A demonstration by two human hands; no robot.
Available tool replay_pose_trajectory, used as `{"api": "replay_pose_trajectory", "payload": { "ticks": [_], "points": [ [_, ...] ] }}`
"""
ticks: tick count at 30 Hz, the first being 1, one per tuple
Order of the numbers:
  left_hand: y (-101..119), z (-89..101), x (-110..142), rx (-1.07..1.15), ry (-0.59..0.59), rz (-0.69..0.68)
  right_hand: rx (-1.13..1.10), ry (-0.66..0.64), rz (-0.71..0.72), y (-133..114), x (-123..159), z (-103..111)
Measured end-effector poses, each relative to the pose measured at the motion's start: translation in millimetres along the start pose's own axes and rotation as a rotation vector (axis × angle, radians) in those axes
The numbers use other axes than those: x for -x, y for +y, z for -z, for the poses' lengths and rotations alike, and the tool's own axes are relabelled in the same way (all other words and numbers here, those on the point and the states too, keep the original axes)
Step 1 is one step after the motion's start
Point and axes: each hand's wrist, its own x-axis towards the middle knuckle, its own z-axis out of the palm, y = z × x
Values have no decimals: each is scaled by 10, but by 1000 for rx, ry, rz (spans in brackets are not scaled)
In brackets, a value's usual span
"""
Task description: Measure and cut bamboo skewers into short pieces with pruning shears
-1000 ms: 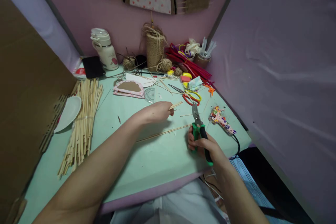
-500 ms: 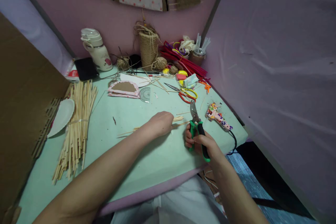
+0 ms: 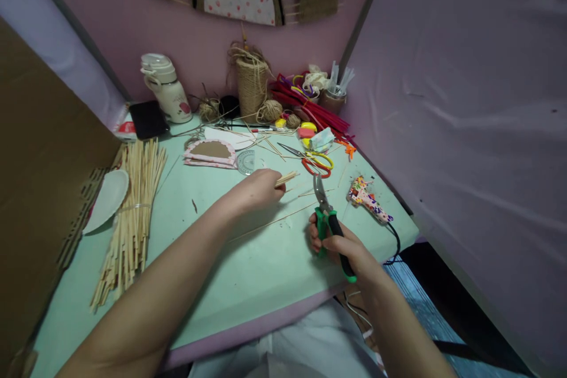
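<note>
My left hand (image 3: pixel 262 189) is closed around a small bunch of thin wooden sticks (image 3: pixel 287 178), whose ends stick out to the right of the fingers. Below it a single thin stick (image 3: pixel 279 220) lies slantwise on the table. My right hand (image 3: pixel 330 239) grips green-and-black handled pruning shears (image 3: pixel 322 212), their metal blades pointing up and away from me. Just beyond the blades, scissors (image 3: pixel 315 164) with red and yellow handles lie on the table. A short stick (image 3: pixel 312 193) rests near the shears' tip.
A tied bundle of wooden sticks (image 3: pixel 130 212) and a white paper plate (image 3: pixel 107 199) are on the left. A patterned glue gun (image 3: pixel 370 199) with a black cord lies at right. Behind stand a bottle (image 3: pixel 168 91) and a twine spool (image 3: pixel 251 85). A protractor (image 3: pixel 246 162) lies mid-table.
My left hand has lifted the bunch of sticks and moved up and slightly left, leaving one stick on the table. My right hand still holds the pruning shears, shifted slightly left.
</note>
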Motion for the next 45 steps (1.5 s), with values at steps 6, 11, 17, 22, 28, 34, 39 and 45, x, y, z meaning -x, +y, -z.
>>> {"api": "replay_pose_trajectory", "payload": {
  "ticks": [6, 11, 17, 22, 28, 34, 39, 45],
  "points": [
    [-80, 222, 67, 302, 103, -13, 285, -28, -19, -140, 60, -148],
    [-56, 254, 123, 373, 139, -3, 362, -49, -18, -144, -15, -182],
    [-14, 220, 108, 343, 86, -32, 383, -37, -19, -164, -2, -202],
    [71, 201, 114, 330, 42, 12, 400, -36, -38, -142, -4, -202],
    [131, 215, 139, 295, 12, 5, 383, -21, -52, -156, 8, -217],
    [119, 196, 133, 277, -4, -13, 386, -22, -32, -156, 1, -211],
    [116, 171, 125, 298, -4, -14, 395, -17, -43, -127, 1, -196],
    [103, 143, 113, 282, 0, -33, 410, -24, -51, -136, -3, -191]
  ]
}}
